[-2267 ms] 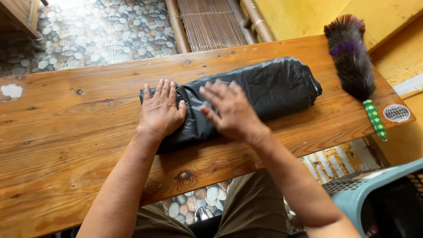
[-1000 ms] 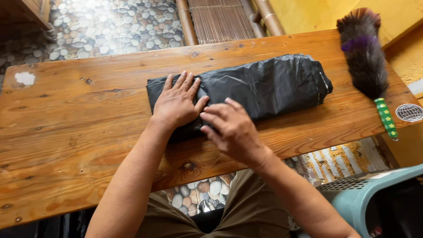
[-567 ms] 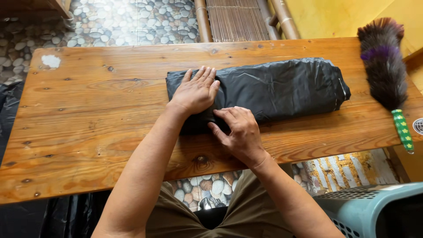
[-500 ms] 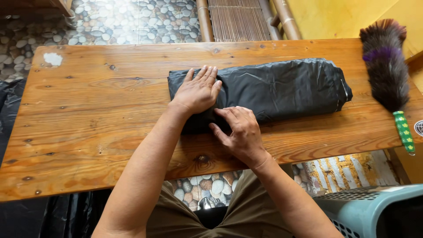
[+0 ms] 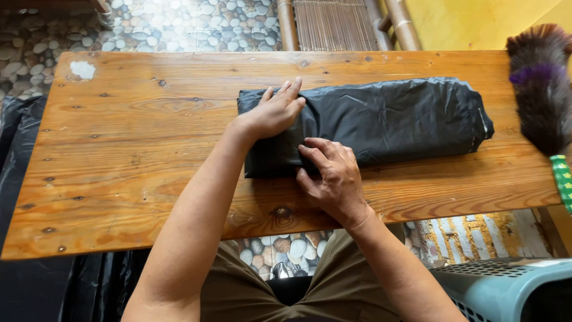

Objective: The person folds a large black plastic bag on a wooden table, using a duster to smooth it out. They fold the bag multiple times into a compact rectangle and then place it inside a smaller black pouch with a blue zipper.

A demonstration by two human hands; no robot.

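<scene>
A folded black plastic bag (image 5: 387, 119) lies lengthwise on the wooden table (image 5: 137, 155). My left hand (image 5: 275, 111) rests flat on the bag's left end, fingers together and pointing up-right. My right hand (image 5: 333, 176) sits at the bag's near edge just below, fingers curled against the plastic and pressing it down. Neither hand lifts anything.
A feather duster (image 5: 539, 89) with a green patterned handle lies at the table's right end. More black plastic (image 5: 24, 280) hangs at the left of the table. A pale blue basket (image 5: 506, 289) stands at the lower right. Pebble floor and a bamboo mat lie beyond.
The view has shifted left, so the bag sits further right in frame. My right hand has drawn back from the top of the bag to its near edge; my left hand stays pressed on it.
</scene>
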